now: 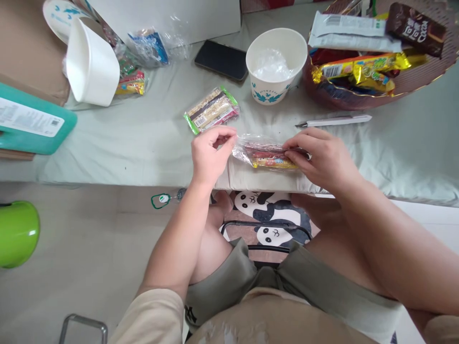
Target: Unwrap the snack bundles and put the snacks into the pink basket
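Note:
A clear plastic bag [244, 152] with red and yellow wrapped snacks [268, 160] inside lies near the front edge of the cloth-covered surface. My left hand [214, 150] pinches the bag's left end between thumb and fingers. At the other end, my right hand [317, 154] is closed on the bag and the snacks within it. Just beyond my left hand lies a packaged snack bar [212, 109] with green ends. A white utility knife [335, 121] rests beyond my right hand, touching neither hand.
A paper tub [270, 93] holds crumpled clear plastic. Beside it are a black phone [221, 60] and a pinkish basket [311, 83] of snacks. At left stand a tipped white tub [95, 67] and a teal box [62, 129]. A green bin [21, 234] is on the floor.

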Action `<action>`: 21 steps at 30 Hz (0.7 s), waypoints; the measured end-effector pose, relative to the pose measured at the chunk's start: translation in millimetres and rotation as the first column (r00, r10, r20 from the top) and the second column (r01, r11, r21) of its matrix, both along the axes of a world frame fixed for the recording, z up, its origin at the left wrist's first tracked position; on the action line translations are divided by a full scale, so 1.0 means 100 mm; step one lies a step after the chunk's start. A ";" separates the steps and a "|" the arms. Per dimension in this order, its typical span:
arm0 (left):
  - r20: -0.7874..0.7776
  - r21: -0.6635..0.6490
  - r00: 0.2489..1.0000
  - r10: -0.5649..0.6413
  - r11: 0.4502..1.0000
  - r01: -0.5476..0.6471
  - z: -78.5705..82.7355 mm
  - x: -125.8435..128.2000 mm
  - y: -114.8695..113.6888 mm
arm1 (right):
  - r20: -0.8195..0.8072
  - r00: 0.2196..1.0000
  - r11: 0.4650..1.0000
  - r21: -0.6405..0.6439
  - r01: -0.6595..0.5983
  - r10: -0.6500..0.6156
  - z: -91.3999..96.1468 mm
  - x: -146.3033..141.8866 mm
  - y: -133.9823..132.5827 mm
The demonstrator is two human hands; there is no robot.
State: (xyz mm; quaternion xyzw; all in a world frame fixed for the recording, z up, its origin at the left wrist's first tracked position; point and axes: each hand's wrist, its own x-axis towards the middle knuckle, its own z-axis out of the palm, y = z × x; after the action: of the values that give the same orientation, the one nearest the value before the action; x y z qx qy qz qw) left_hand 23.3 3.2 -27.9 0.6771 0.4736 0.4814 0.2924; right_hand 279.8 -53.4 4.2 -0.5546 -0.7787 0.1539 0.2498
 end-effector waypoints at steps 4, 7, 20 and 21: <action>0.035 0.066 0.997 0.073 0.995 -0.075 -0.07 -0.04 0.05 | -0.041 0.998 0.996 0.069 0.051 -0.048 0.06 -0.04 -0.03; 0.058 0.091 0.994 0.092 0.991 -0.097 -0.10 -0.09 0.09 | -0.071 0.994 0.992 0.082 0.093 -0.087 0.06 -0.04 -0.04; -0.379 -0.271 0.909 -0.171 0.960 0.068 0.18 -0.11 -0.03 | 0.045 0.992 0.958 -0.258 0.129 -0.121 0.04 0.05 0.01; -0.382 -0.248 0.904 -0.193 0.963 0.101 0.18 -0.10 -0.04 | 0.043 0.992 0.962 -0.240 0.127 -0.120 0.04 0.06 0.01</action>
State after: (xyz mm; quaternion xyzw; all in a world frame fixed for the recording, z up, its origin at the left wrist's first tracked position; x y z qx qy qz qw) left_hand 13.0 -0.5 -9.4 0.7586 0.5216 0.2520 0.2982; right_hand 285.4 -52.6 7.9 -0.6306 -0.7213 0.2242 0.1784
